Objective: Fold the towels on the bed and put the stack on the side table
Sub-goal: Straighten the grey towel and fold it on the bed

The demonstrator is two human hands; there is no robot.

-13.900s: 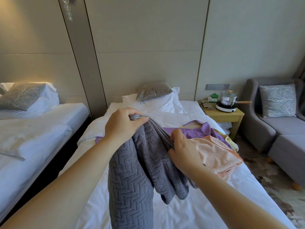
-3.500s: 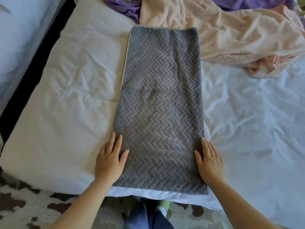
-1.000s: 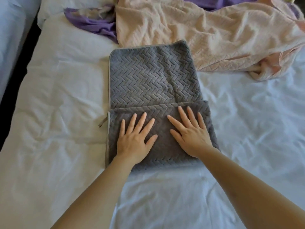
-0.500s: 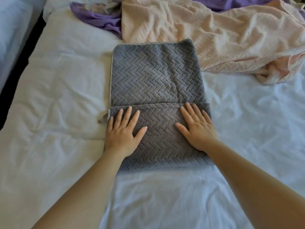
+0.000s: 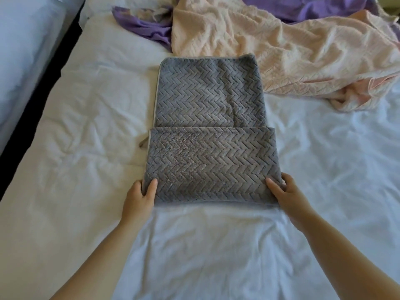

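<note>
1. A grey towel with a raised herringbone weave is laid flat on the white bed sheet, near the middle of the bed.
2. Its near end is seen folded up over itself, so that a doubled rectangular panel covers the lower half and a straight fold edge runs across the middle.
3. A pale piped hem is visible along the towel's left edge, and a small loop tab juts out at the left end of the fold edge.
4. The near left corner of the doubled panel is pinched by the left hand, thumb on top and fingers tucked beneath.
5. The near right corner is gripped likewise by the right hand, thumb pressed on the plush surface.
6. A crumpled peach towel with a waffled texture is heaped just beyond, touching the grey towel's far right corner.
7. A rumpled purple towel is partly buried under the peach one.
8. The sheet is creased softly throughout.
</note>
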